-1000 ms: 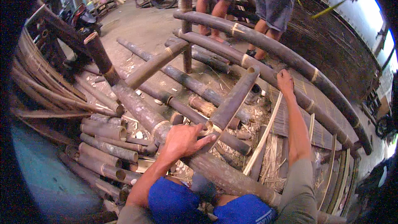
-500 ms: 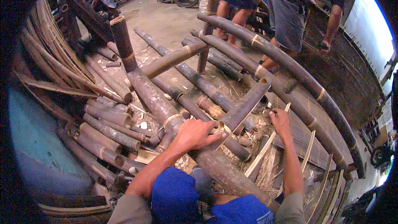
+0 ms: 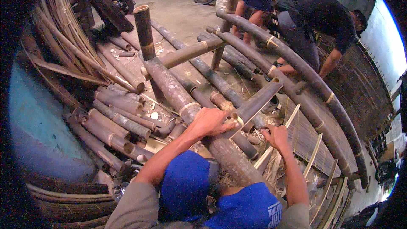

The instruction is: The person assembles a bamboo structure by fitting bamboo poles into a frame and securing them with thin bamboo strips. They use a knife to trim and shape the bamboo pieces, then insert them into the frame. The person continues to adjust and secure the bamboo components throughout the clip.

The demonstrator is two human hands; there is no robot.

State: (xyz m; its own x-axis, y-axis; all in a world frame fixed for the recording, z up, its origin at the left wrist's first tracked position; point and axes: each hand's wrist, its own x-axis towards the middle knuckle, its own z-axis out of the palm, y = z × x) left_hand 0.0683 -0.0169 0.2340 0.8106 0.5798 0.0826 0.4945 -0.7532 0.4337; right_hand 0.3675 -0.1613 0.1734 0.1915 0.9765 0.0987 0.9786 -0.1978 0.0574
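My left hand (image 3: 212, 123) is closed around the near end of a short bamboo piece (image 3: 257, 104), where it meets a thick mottled bamboo pole (image 3: 229, 152). The piece slants away to the right, and its far end is open and hollow. Right of that near end, my right hand (image 3: 276, 136) is bent with thumb and fingers pinched together, close above wood shavings. Whatever is between those fingers is too small to make out. The thick pole belongs to a bamboo frame with an upright post (image 3: 145, 32), a crossbar (image 3: 193, 53) and curved rails (image 3: 292, 53) on the right.
Cut bamboo lengths (image 3: 121, 121) lie piled at the left. Longer poles (image 3: 212, 78) rest on the floor inside the frame. Split strips (image 3: 313, 154) and a woven mat (image 3: 307, 138) are at the right. Another person (image 3: 326, 21) bends over beyond the rails, and someone else stands beside them.
My right hand has moved left and nearer to me, toward the short bamboo piece. The left hand keeps its hold. The person beyond the rails has bent lower, and my view has shifted slightly.
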